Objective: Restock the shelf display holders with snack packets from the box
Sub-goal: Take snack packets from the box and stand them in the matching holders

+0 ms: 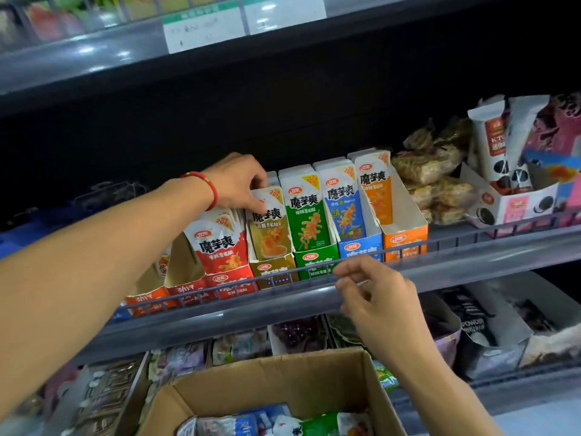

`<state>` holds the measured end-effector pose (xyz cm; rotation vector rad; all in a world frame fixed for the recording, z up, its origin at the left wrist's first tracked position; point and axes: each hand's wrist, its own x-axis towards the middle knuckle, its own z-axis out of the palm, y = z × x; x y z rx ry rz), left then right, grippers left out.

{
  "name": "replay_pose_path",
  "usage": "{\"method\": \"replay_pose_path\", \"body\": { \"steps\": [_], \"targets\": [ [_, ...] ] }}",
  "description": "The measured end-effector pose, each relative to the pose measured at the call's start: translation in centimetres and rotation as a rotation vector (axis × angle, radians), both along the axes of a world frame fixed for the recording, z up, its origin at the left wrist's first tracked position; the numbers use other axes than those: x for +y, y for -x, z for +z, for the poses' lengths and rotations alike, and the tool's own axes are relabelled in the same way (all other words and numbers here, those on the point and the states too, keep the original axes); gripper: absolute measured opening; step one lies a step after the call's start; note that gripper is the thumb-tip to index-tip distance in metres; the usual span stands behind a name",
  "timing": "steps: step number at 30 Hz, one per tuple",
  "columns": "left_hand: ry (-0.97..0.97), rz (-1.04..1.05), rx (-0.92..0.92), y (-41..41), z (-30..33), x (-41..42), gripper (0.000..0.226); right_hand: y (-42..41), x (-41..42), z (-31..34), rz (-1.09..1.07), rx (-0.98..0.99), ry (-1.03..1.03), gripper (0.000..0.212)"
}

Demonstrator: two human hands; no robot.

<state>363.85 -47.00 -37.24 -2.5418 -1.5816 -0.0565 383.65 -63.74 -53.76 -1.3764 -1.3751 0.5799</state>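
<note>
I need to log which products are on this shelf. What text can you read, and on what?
"魔芋爽": red packets, gold packets, green packets, blue packets, orange packets.
"20%": yellow corner of those packets.
"卫龙": red oval logo on packets and holders.
"KT...": white carton, cut off.
"POWDER": dark bag on the lower shelf.
Price tags above: too blurred.
Small flavour lines under the packet names: too small.

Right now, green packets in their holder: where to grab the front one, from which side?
Pinch the white top edge of the front green packet, coming from above and in front. It stands upright in the green holder, whose front wall and the shelf rail cover its lower part; neighbours block both sides. Only the top is free.
</note>
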Motion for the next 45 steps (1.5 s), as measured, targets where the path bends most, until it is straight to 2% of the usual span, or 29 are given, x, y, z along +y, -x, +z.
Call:
{"method": "replay_pose_path", "body": {
  "steps": [10,14,16,18,20,23,25,26,28,30,33,35,37,40,45],
  "targets": [
    [-0.083,0.02,-0.03,-0.2,-1.0,0.6,0.024,0.0,0.0,-0.4,0.013,-0.014,0.012,0.017],
    [-0.076,0.025,-0.049,-0.2,-0.5,-0.5,0.031,0.0,-0.3,-0.8,0.056,-0.09,0.051,0.016],
    [-0.164,-0.026,-0.126,0.1,0.2,-1.9,0.036,0.0,-0.3,-1.2,0.096,-0.153,0.082,0.017],
    [-0.294,-0.146,-0.224,0.5,0.3,-4.4,0.03,0.0,-0.3,-1.5,0.156,-0.214,0.134,0.016],
    [-0.319,-0.266,-0.324,1.4,-0.8,-8.2,0.024,0.3,-0.2,-2.0,0.221,-0.293,0.19,0.013],
    [-0.158,-0.349,-0.433,3.3,-6.0,-14.1,0.016,1.5,-0.2,-3.4,0.332,-0.467,0.282,0.011],
    [0.052,-0.329,-0.5,4.8,-11.5,-16.6,0.013,2.8,-0.1,-4.9,0.447,-0.663,0.365,0.014],
    [0.17,-0.286,-0.478,5.6,-14.7,-17.4,0.014,3.5,-0.1,-6.0,0.522,-0.745,0.426,0.015],
    [0.425,-0.181,-0.339,7.1,-21.3,-18.2,0.016,4.7,-0.1,-8.4,0.657,-0.863,0.545,0.02],
    [0.646,-0.126,-0.145,8.3,-26.3,-18.7,0.024,5.4,-0.2,-11.2,0.776,-0.999,0.638,0.034],
    [0.879,-0.172,0.181,8.7,-29.4,-19.0,0.042,5.6,-0.5,-15.0,0.946,-1.254,0.722,0.06],
    [0.934,-0.202,0.265,8.5,-29.4,-18.8,0.046,5.6,-0.7,-16.9,1.043,-1.371,0.684,0.068],
    [0.91,-0.201,0.252,8.5,-29.3,-18.5,0.045,5.5,-0.8,-18.2,1.1,-1.428,0.657,0.071],
    [0.889,-0.231,0.233,8.3,-29.2,-18.1,0.043,5.9,-1.1,-19.0,1.107,-1.524,0.619,0.061],
    [0.925,-0.238,0.19,8.4,-28.1,-17.9,0.041,6.2,-1.3,-20.1,0.937,-1.751,0.471,0.038]
  ]
}}
